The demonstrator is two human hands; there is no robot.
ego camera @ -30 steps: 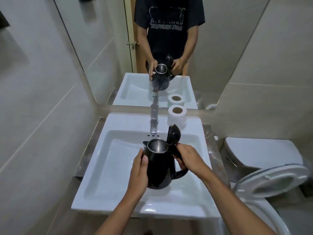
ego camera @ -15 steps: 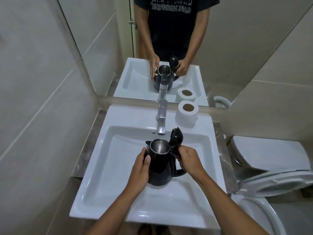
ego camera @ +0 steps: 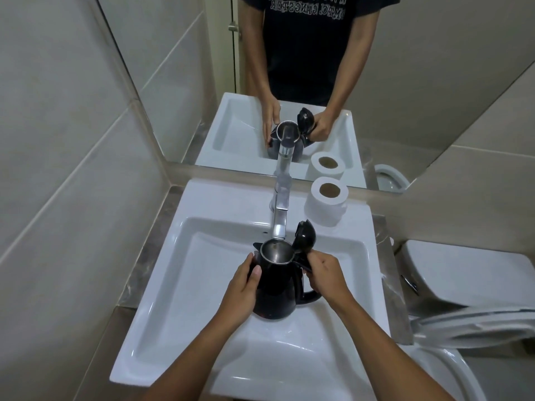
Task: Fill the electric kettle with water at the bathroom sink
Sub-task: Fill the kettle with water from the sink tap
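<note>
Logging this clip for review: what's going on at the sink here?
A person holds a black kettle over the white sink, lid flipped open. The left hand steadies the body; the right hand grips the handle. The open mouth sits just under the tap spout. No water can be seen running. A toilet roll stands beside the tap.

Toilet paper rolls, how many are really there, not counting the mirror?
1. The toilet paper roll stands on the sink ledge right of the tap. The one above is its reflection.
</note>
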